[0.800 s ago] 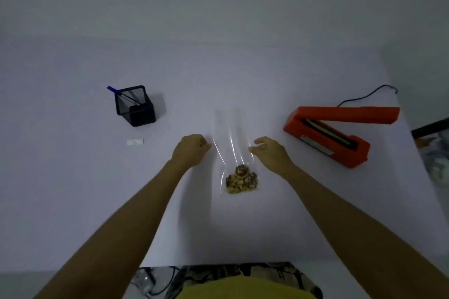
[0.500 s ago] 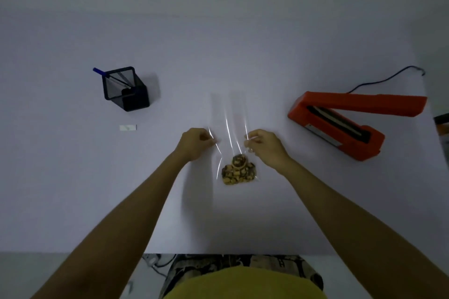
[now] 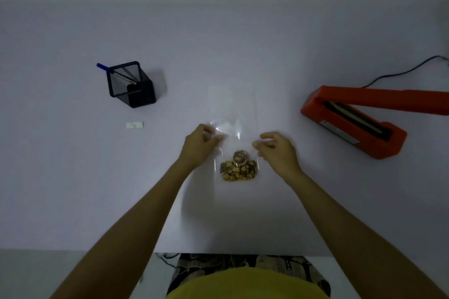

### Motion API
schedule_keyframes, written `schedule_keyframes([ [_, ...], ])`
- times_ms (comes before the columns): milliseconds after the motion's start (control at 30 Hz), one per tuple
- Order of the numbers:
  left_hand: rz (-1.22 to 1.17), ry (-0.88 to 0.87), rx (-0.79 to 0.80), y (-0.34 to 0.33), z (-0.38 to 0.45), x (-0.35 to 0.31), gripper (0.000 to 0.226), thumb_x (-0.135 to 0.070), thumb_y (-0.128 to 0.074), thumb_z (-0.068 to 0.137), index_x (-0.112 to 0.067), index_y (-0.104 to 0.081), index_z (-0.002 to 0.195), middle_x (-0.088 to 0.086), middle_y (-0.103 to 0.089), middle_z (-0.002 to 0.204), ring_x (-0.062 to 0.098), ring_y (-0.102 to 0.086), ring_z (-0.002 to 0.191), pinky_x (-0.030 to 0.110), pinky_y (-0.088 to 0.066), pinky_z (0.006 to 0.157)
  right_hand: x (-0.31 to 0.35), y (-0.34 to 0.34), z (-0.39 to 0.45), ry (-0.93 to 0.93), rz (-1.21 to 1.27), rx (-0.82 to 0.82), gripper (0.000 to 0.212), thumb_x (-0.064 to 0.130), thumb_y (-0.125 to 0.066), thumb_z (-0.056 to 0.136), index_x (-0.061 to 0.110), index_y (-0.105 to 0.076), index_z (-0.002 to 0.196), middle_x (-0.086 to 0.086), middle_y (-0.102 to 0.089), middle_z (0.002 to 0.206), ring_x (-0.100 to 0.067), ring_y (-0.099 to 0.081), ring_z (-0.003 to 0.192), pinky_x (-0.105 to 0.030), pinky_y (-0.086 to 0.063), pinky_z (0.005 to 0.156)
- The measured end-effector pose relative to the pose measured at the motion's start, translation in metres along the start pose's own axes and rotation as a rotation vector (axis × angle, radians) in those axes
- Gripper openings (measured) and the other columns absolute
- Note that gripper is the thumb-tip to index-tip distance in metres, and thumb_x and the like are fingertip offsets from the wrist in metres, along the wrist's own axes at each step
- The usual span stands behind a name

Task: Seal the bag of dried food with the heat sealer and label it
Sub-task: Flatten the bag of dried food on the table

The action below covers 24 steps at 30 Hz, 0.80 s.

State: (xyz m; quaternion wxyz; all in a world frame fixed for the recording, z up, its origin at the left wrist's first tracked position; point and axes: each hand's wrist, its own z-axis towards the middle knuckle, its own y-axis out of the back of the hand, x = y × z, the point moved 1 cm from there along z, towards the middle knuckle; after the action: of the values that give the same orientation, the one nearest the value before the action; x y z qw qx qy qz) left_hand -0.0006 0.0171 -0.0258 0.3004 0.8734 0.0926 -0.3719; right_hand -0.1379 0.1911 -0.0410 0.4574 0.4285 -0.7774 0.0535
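My left hand [image 3: 199, 147] is curled at the left edge of the clear bag [image 3: 234, 128], fingers pinching the film there. My right hand [image 3: 275, 150] sits just beside the bag's right edge, fingers bent w/ thumb toward them; can't tell from this view whether it actually has film between them or is only touching. Both hands are at mid-height of the bag, above the food.

The bag lies flat on the white table [image 3: 73, 189], centre of the scene, open end pointing far, dried food [image 3: 239, 167] bunched at the near, closed end. Far part of the bag looks flat & empty, faint against the table.

Step, as I read it: pickup/straightening of the bag before sealing. Nothing sealed or labelled yet.

Right of the bag, well apart: the orange heat sealer [image 3: 352, 126], arm raised, sealing strip exposed, cord running off far right. Left: white label [image 3: 134, 125] lying flat, and further off a black mesh pen holder [image 3: 131, 85] w/ a blue pen [image 3: 103, 67] sticking out.

Next move prob needs a firm hold on both edges, lift w/o tipping food toward the mouth, carry right, lay the open end flat & wrinkle-free across the strip.
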Motion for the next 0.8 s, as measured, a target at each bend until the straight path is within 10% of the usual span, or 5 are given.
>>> schedule_keyframes([
  [200, -0.061, 0.059, 0.154, -0.001, -0.007, 0.019, 0.034, -0.022, -0.082, 0.072, -0.010, -0.066, 0.099, 0.009, -0.072, 0.085, 0.020, -0.067, 0.082, 0.036, -0.052, 0.083, -0.003, -0.007, -0.005, -0.111, 0.085, 0.149, 0.017, 0.010, -0.076, 0.077, 0.013, -0.071, 0.094, -0.006, -0.071, 0.091, -0.019, -0.068, 0.085, -0.028, -0.057, 0.075],
  [500, -0.121, 0.072, 0.313, 0.008, -0.007, 0.018, 0.011, -0.008, -0.074, 0.080, -0.009, -0.069, 0.090, 0.012, -0.070, 0.092, 0.015, -0.064, 0.076, 0.022, -0.052, 0.071, 0.000, 0.003, -0.014, -0.167, 0.141, 0.156, 0.018, 0.012, -0.079, 0.074, 0.005, -0.072, 0.090, -0.009, -0.071, 0.079, -0.014, -0.067, 0.070, -0.021, -0.057, 0.062],
  [667, 0.047, 0.069, 0.247, 0.002, -0.007, 0.017, 0.018, -0.019, -0.075, 0.081, -0.009, -0.068, 0.095, 0.001, -0.068, 0.089, 0.018, -0.065, 0.086, 0.026, -0.051, 0.079, -0.007, 0.002, -0.018, -0.103, 0.086, 0.095, 0.003, 0.015, -0.071, 0.084, 0.013, -0.073, 0.084, -0.010, -0.074, 0.084, -0.028, -0.071, 0.082, -0.027, -0.059, 0.069],
  [800, 0.254, -0.104, -0.165, -0.012, -0.029, 0.018, 0.041, -0.025, -0.070, 0.084, -0.009, -0.052, 0.118, 0.003, -0.055, 0.110, 0.015, -0.055, 0.096, 0.024, -0.046, 0.078, -0.003, -0.002, -0.031, 0.370, -0.400, -0.330, 0.021, 0.022, -0.063, 0.090, 0.011, -0.067, 0.108, 0.000, -0.062, 0.110, -0.013, -0.056, 0.100, -0.023, -0.045, 0.085],
])
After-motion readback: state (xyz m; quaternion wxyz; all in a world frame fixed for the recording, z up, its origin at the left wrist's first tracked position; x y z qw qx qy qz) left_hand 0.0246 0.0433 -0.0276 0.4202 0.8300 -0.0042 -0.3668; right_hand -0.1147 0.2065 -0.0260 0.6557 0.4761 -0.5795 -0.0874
